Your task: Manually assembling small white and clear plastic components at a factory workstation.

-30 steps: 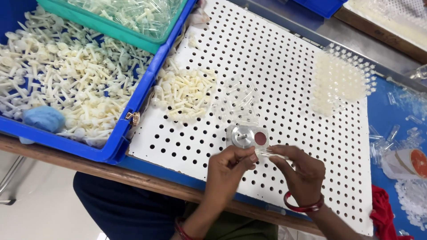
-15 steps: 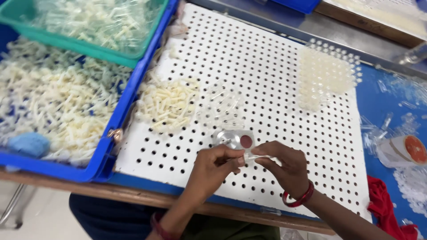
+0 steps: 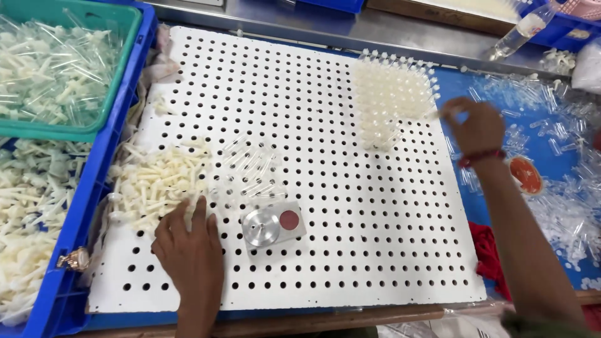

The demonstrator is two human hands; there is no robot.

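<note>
Left hand [image 3: 188,250] resting flat, fingers apart, lower left, touching cream plugs [image 3: 159,181] lying mostly crosswise; right hand [image 3: 477,125] pinching together beside upright tube cluster [image 3: 391,94], upper right; pinched item unclear.

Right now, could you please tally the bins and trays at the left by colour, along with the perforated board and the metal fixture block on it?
Blue bins: 1
Green trays: 1
White perforated boards: 1
Metal fixture blocks: 1
Total: 4

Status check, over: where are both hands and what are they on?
Left hand on cream plastic pieces. Right hand beside the standing tubes on the perforated board, grip unclear. Nothing between them.
</note>
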